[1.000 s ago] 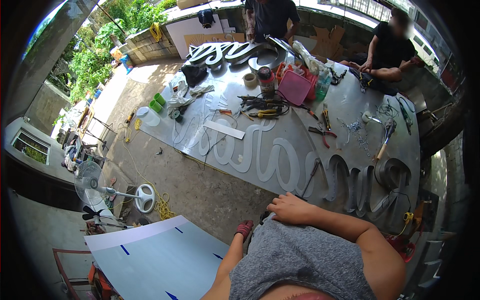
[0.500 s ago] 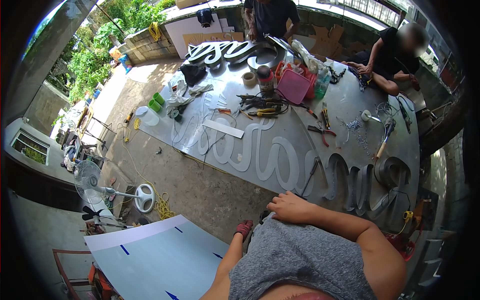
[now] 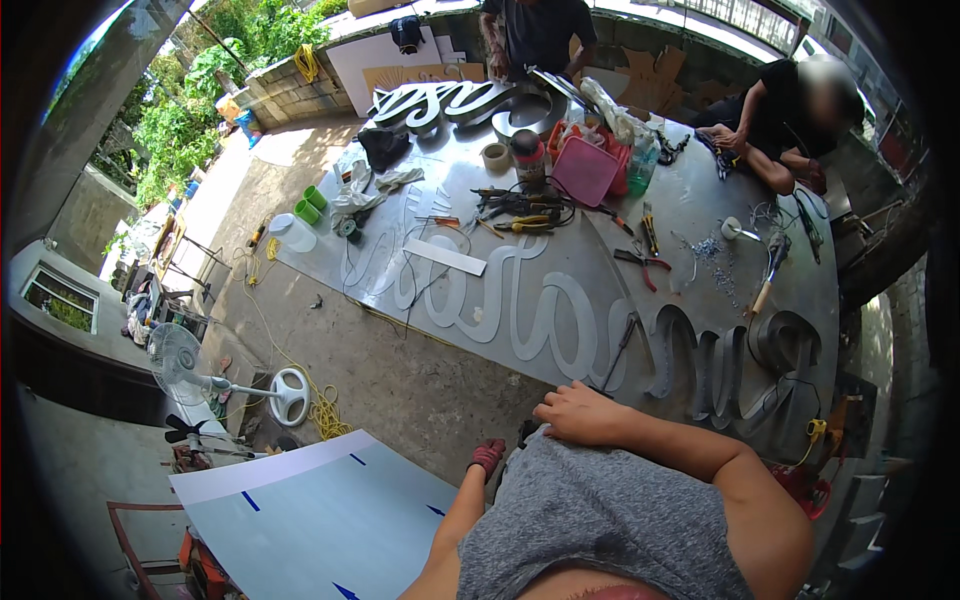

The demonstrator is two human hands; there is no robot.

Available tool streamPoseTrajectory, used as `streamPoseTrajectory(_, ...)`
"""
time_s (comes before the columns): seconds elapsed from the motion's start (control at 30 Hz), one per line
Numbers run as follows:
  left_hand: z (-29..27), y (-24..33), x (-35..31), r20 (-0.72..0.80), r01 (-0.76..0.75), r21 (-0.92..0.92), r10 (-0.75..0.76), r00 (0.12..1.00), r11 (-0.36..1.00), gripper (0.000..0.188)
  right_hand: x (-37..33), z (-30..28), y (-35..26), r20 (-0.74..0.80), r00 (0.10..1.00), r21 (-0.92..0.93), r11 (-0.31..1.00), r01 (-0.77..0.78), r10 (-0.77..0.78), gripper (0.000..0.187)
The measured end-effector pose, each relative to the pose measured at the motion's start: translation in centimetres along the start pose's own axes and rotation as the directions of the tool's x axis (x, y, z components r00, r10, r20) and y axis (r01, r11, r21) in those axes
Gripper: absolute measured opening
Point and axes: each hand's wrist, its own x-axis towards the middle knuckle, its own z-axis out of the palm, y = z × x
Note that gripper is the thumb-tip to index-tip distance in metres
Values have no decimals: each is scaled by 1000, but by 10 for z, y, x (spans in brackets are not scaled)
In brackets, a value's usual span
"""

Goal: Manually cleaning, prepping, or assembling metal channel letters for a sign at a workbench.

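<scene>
My left hand (image 3: pixel 487 457), in a dark red glove, is low by my waist with its fingers curled; whatever they may hold is hidden. Bare, my right hand (image 3: pixel 572 412) rests against the front of my grey shirt, close to the table's near edge, with fingers loosely extended and nothing visible in them. Just beyond it, a long thin dark tool (image 3: pixel 620 352) lies on the metal-topped table (image 3: pixel 480 365). Flat grey script letters (image 3: pixel 568 330) spread along this side. Raised metal letter strips (image 3: pixel 715 375) stand upright at the right.
Pliers (image 3: pixel 645 268), a wood-handled tool (image 3: pixel 770 275) and a pink container (image 3: pixel 585 172) are on the table. Two people work across it, one at the back (image 3: pixel 540 40), one at the right (image 3: pixel 775 115). At left are a pale blue-white panel (image 3: pixel 310 520), a fan (image 3: pixel 175 362) and yellow cord (image 3: pixel 327 415).
My hands have stayed in place. The person at the right has shifted slightly, and the person at the back has moved an arm a little.
</scene>
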Motion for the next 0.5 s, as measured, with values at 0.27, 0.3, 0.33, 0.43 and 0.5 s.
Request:
streamPoseTrajectory(0.27, 3, 3, -3, -22, -13, -33, 12, 1000, 999, 50, 1, -1, 0, 3, 1000, 28, 1000, -3, 3, 35)
streamPoseTrajectory(0.3, 2, 7, -5, -15, -3, -9, 3, 1000, 1000, 50, 1, 0, 1, 3, 1000, 28, 1000, -5, 5, 35)
streamPoseTrajectory(0.33, 2, 12, -6, -10, 6, 14, -6, 1000, 1000, 49, 1, 0, 2, -1, 1000, 32, 999, -9, 9, 35)
streamPoseTrajectory(0.43, -1, 13, -9, -28, -47, 114, 51, 998, 992, 47, 3, 0, 1, 2, 1000, 29, 1000, -4, 4, 35)
streamPoseTrajectory(0.5, -2, 20, -10, -21, -38, 144, 42, 999, 989, 47, 3, 0, 2, 7, 1000, 23, 1000, -10, 10, 35)
